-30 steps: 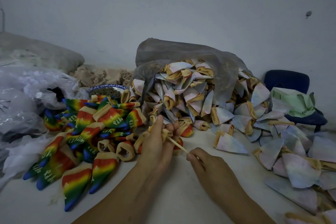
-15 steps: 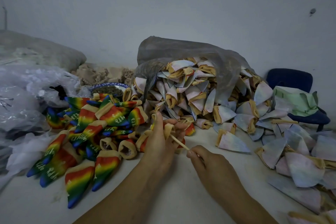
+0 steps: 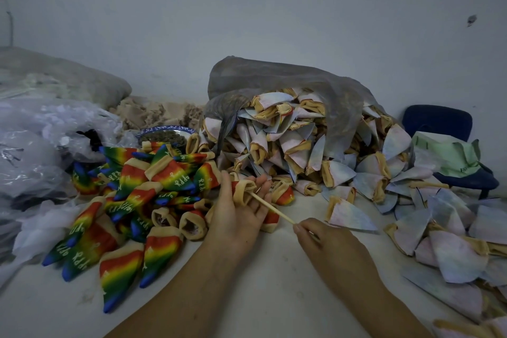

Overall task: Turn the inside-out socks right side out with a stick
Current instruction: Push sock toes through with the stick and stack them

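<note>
At the desk's middle: one sock, gripped by the left hand; one stick, tip in its cuff, near end pinched by the right hand. Two heaps, uncountable: rainbow socks left, pale socks right.

Dim, flat, bluish light (soft shadows), with wide-angle bending at edges.
</note>
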The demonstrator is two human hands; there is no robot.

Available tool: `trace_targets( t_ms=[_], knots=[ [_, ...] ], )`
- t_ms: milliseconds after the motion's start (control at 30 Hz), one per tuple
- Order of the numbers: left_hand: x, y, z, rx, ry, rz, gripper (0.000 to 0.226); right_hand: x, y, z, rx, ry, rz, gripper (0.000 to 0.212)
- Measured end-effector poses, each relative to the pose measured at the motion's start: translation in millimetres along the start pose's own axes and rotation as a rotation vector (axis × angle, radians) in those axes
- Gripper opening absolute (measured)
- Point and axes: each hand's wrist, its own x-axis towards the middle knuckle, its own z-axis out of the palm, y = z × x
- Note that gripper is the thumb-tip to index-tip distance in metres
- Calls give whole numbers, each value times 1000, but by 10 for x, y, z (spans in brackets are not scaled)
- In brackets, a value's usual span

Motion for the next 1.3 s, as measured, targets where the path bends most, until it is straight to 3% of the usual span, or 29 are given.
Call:
trace_targets(
  t_ms=[133,333,700,1067,1167,1300],
  knots=[
    [-13,-11,-13,56,-1,-21,31,-15,-7,-1,-9,-33,5,34],
    [-40,-21,20,169,-25,-20,16,-10,-6,-28,-5,-39,-34,34],
    [-61,-109,70,489,-46,59,31,-41,-60,9,20,-53,-51,34],
    [-36,-184,116,390,-27,59,37,-85,-288,241,338,-89,97,23],
    [-37,-163,110,501,-10,130,43,-66,-278,240,469,-136,149,25],
    [-55,-180,53,881,0,316,45,-15,-227,204,495,-120,188,28]
  ],
)
